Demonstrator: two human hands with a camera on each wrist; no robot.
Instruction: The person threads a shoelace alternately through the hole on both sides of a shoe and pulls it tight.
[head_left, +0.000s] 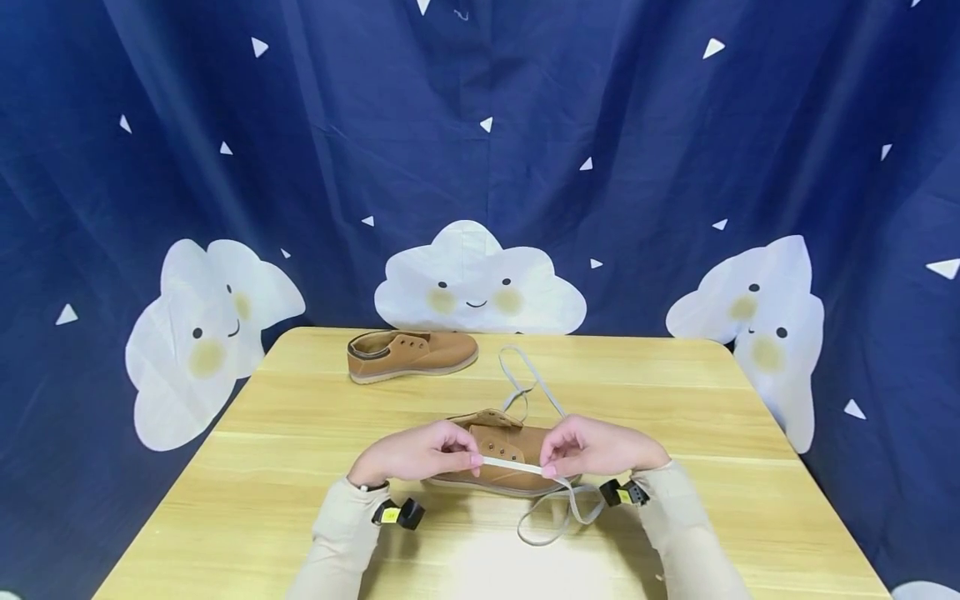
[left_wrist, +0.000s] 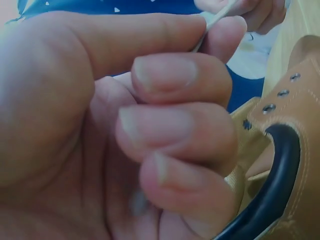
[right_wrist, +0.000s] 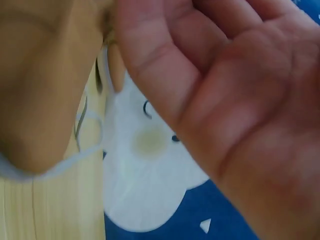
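A tan shoe [head_left: 501, 478] lies on its sole under both hands, its toe to the right. Above its near side runs a flat light-grey shoelace [head_left: 513, 465], stretched between the hands. Thumb and index finger of my left hand [head_left: 420, 451] pinch one part of it, the other fingers curled in toward the palm in the left wrist view. My right hand [head_left: 607, 446] pinches the lace a short way to the right. Metal eyelets [left_wrist: 283, 93] and a dark padded collar [left_wrist: 280, 172] show in the left wrist view. The right hand's fingertips are out of frame in its wrist view.
A second tan shoe [head_left: 442, 357], with no lace in its visible eyelets, stands at the back of the wooden table [head_left: 637, 375]. Loose lace loops lie beyond and in front of the near shoe. A blue curtain [head_left: 480, 167] with clouds hangs behind.
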